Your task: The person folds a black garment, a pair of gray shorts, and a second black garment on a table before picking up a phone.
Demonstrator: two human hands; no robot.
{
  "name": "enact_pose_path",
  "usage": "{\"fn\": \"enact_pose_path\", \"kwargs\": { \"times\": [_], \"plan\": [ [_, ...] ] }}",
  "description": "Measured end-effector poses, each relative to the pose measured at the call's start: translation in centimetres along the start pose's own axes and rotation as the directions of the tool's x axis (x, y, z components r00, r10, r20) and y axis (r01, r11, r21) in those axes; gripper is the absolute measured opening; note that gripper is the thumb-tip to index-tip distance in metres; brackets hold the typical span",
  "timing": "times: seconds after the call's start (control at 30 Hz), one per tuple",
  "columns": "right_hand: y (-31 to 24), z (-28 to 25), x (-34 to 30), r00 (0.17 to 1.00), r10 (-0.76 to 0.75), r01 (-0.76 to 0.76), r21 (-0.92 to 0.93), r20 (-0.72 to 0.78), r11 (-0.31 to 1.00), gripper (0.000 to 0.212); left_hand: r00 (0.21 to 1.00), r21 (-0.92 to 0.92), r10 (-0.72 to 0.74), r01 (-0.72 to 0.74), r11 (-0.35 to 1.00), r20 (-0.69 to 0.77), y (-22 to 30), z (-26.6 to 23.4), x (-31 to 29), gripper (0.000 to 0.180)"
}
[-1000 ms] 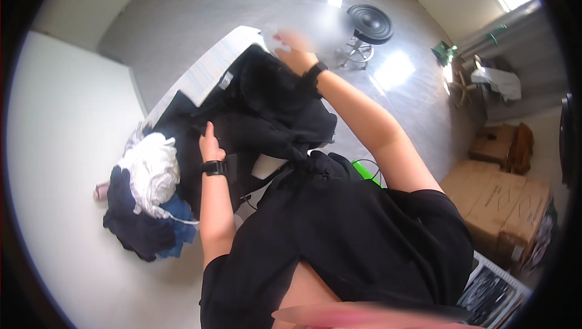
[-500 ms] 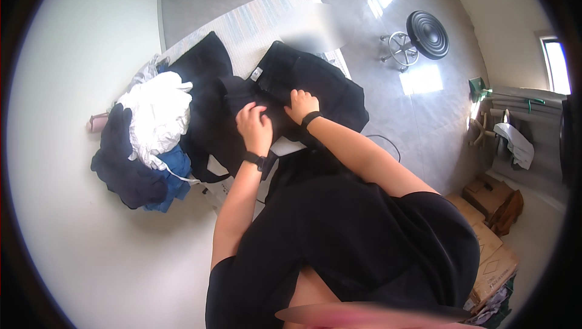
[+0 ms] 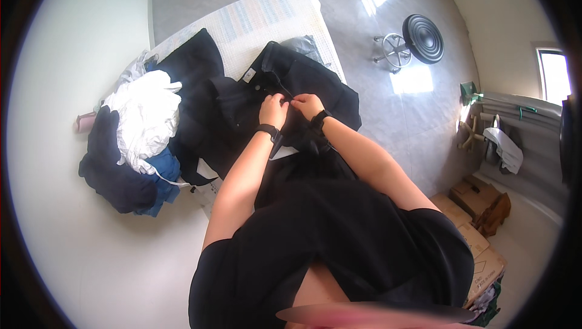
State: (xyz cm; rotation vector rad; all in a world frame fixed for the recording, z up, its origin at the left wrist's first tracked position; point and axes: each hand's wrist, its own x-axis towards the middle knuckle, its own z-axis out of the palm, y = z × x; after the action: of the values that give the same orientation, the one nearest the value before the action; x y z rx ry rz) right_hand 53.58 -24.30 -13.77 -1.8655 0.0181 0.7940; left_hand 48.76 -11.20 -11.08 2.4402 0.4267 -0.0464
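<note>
Black trousers (image 3: 327, 83) lie spread on the table, with a white label (image 3: 249, 75) and a button (image 3: 257, 88) showing at the opened waistband. My left hand (image 3: 274, 111) is closed, its fingertips pinching the black cloth by the fly. Close beside it, my right hand (image 3: 308, 106) pinches the other edge of the same opening. Both sets of fingertips nearly meet; the exact bit of cloth or zip between them is too small to make out. More black clothing (image 3: 197, 65) lies left of the trousers.
A pile with a white garment (image 3: 142, 114), a dark garment (image 3: 115, 174) and a blue one (image 3: 163, 174) hangs over the left table edge. A grey plastic bag (image 3: 303, 45) lies on the patterned tablecloth (image 3: 260, 14). Beyond are a round stool (image 3: 423, 38) and cardboard boxes (image 3: 476, 197).
My hands have come together at the fly and closed on the cloth; before, they lay apart with looser fingers. The waistband is now opened out more. The view has shifted slightly.
</note>
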Motion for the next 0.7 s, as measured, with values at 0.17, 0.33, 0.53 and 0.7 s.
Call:
{"fn": "enact_pose_path", "kwargs": {
  "times": [0.17, 0.33, 0.53, 0.7],
  "plan": [
    [-0.8, -0.2, -1.0, 0.997, -0.049, 0.044, -0.086, -0.059, 0.995, 0.025, 0.997, 0.088, 0.083, -0.083, 0.993, 0.005, 1.7, -0.8, 0.0, 0.014],
    [-1.0, 0.4, -0.9, 0.99, -0.103, 0.085, -0.19, -0.091, 0.978, 0.023, 0.992, 0.097, 0.117, -0.12, 0.988, 0.044, 0.5, 0.0, -0.4, 0.011],
    [0.0, 0.3, -0.6, 0.995, -0.082, 0.078, -0.062, -0.063, 0.995, 0.018, 0.984, -0.099, 0.099, -0.085, 0.991, 0.148, -1.5, 0.9, 0.9, 0.012],
    [-1.4, 0.2, -1.5, 0.994, -0.102, 0.097, -0.1, -0.045, 0.99, 0.02, 0.959, -0.03, 0.062, -0.056, 0.998, 0.276, -3.4, 1.9, 2.0, 0.022]
  ]
}}
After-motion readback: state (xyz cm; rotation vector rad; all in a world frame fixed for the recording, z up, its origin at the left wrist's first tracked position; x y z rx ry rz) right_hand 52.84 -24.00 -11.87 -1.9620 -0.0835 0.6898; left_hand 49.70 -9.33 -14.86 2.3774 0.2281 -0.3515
